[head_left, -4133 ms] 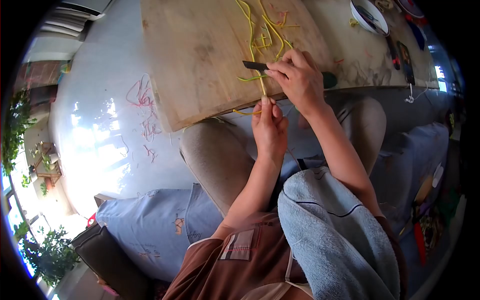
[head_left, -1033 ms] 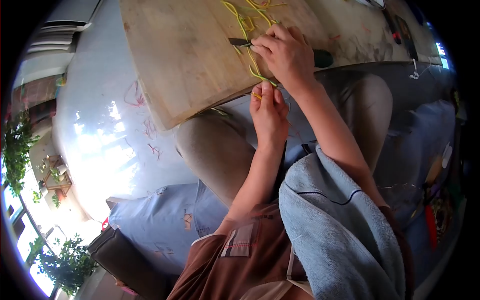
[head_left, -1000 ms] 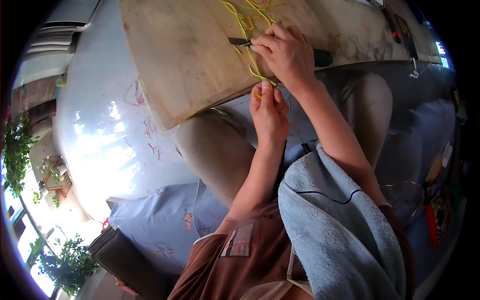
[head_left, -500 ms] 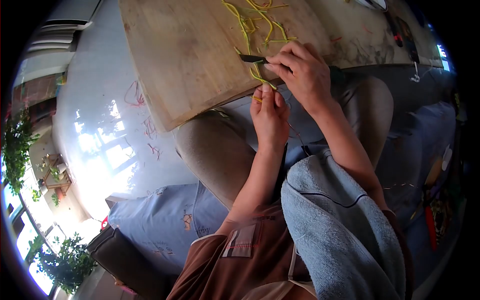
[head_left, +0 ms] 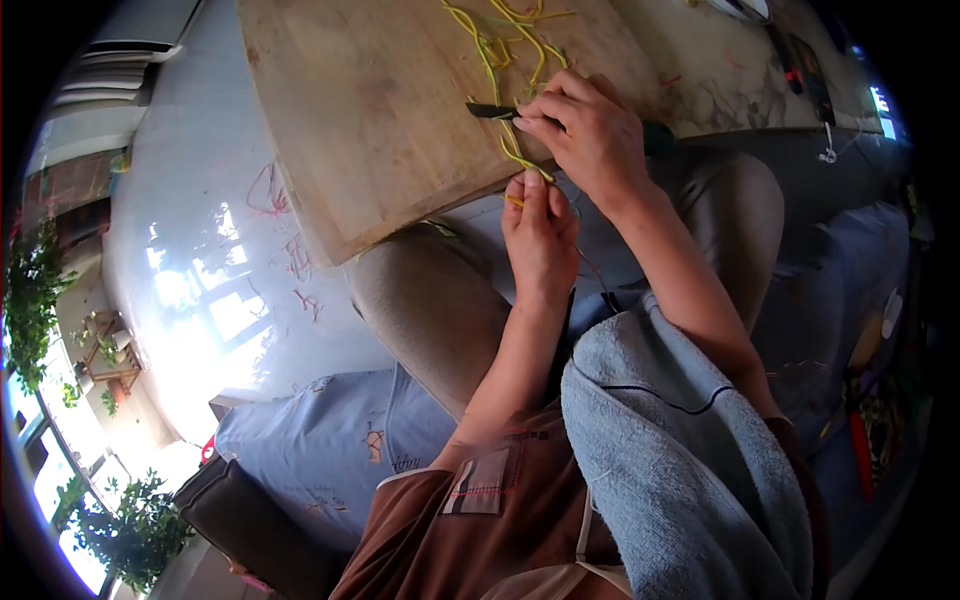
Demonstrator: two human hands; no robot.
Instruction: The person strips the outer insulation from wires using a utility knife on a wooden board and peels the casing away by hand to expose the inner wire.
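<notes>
My left hand (head_left: 538, 235) is closed, pinching one end of a thin yellow-green wire (head_left: 513, 150) between thumb and fingers at the wooden board's near edge. My right hand (head_left: 590, 140) grips a small knife with a dark blade (head_left: 487, 111), its handle mostly hidden by the fingers. The blade lies across the wire, a little beyond my left hand. Farther up the wooden board (head_left: 350, 120), several more yellow-green wires (head_left: 490, 50) lie in a loose tangle.
Thin reddish strands (head_left: 268, 195) are scattered on the shiny floor (head_left: 190, 200) to the left. A dark tool (head_left: 812, 75) lies on the stone-like surface at the upper right. A blue towel (head_left: 670, 430) hangs over my lap, between my arms.
My right hand and the knife have shifted slightly up and left, along the wire away from my left hand. My left hand has stayed in place, still pinching the wire.
</notes>
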